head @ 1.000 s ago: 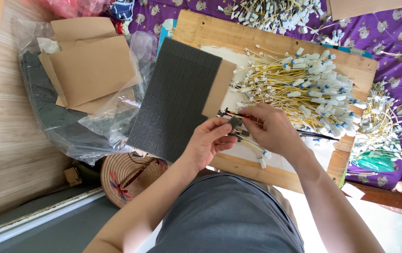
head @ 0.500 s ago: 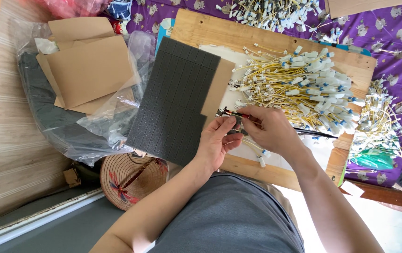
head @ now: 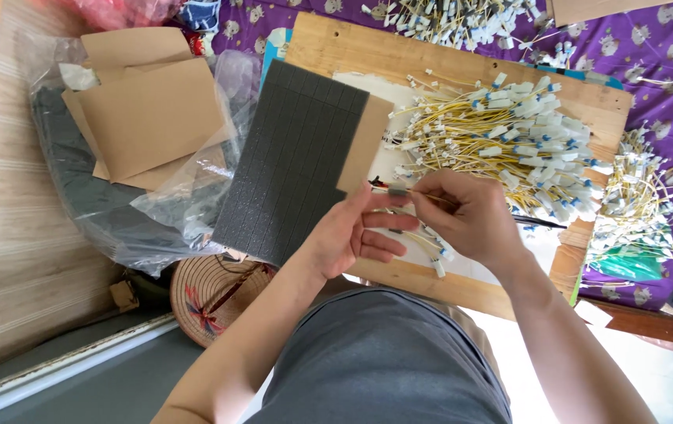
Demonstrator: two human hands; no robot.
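Two hands met over the wooden board (head: pixel 462 284) in the head view; the left hand (head: pixel 350 238) pinched a small grey foam square (head: pixel 397 191) at its fingertips; the right hand (head: pixel 474 220) pinched a thin yellow wire (head: pixel 433 199) whose tip touched that square. Just beside them lay the dark grey foam sheet (head: pixel 289 161) cut into squares, and a big pile of yellow wires with white plugs (head: pixel 501 137). I think the square should be held still and pressed on straight.

Foam sheet (head: pixel 293 161) left of wire pile (head: pixel 501 137) on board (head: pixel 430 279)
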